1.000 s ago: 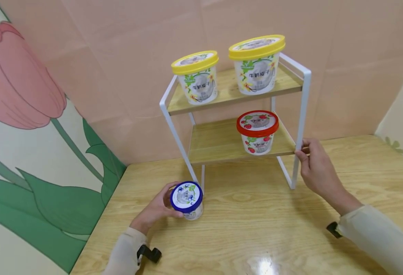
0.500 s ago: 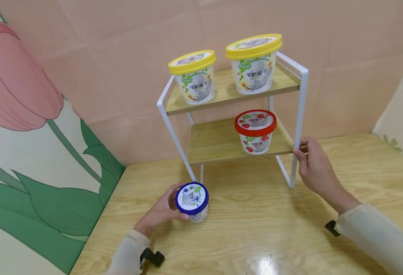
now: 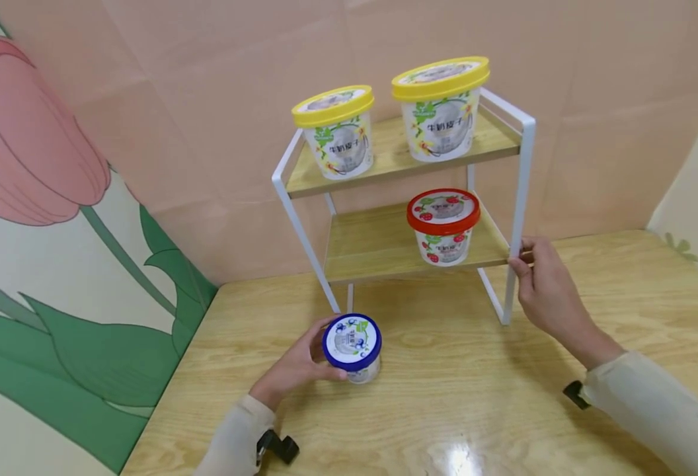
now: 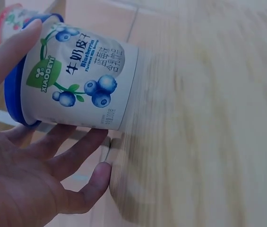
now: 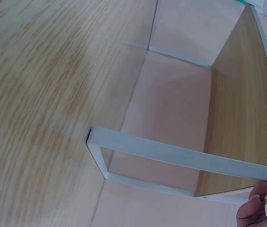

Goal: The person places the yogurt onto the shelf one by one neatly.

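Observation:
My left hand [image 3: 298, 365] grips a small blue-lidded blueberry yogurt cup [image 3: 352, 346] just above the wooden table, in front of the rack's left leg. Up close, the cup [image 4: 79, 78] lies between my thumb and curled fingers [image 4: 62, 151]. My right hand [image 3: 544, 285] pinches the right front post of a white two-tier rack [image 3: 518, 198] at the height of its lower shelf. Only my fingertips [image 5: 258, 208] show at the post [image 5: 180, 155] in the right wrist view. A red-lidded cup [image 3: 444, 225] stands on the lower shelf. Two yellow-lidded cups [image 3: 336, 129] [image 3: 442, 106] stand on the upper shelf.
The rack stands at the back of the wooden table [image 3: 444, 396], close to a pink wall [image 3: 206, 99]. A panel with a painted tulip [image 3: 39, 165] closes off the left side. The lower shelf [image 3: 367, 248] is bare left of the red-lidded cup.
My left hand has moved the blue-lidded cup to the right, along the table in front of the rack. My right hand has stayed on the rack's post.

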The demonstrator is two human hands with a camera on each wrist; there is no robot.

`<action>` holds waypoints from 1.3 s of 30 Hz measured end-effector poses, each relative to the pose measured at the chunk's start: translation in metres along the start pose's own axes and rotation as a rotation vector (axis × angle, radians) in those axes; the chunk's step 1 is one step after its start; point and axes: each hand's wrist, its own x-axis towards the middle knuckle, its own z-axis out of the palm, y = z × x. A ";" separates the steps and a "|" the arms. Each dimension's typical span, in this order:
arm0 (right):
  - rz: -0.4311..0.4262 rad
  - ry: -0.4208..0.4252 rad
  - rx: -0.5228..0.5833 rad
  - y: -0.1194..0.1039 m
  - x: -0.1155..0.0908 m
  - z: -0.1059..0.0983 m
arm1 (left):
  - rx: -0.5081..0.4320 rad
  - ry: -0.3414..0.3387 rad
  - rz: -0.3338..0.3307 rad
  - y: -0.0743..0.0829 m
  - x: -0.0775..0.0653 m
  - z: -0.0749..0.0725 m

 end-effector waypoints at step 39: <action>-0.005 -0.001 0.014 -0.001 0.000 0.000 | -0.088 0.099 -0.064 0.015 0.020 0.041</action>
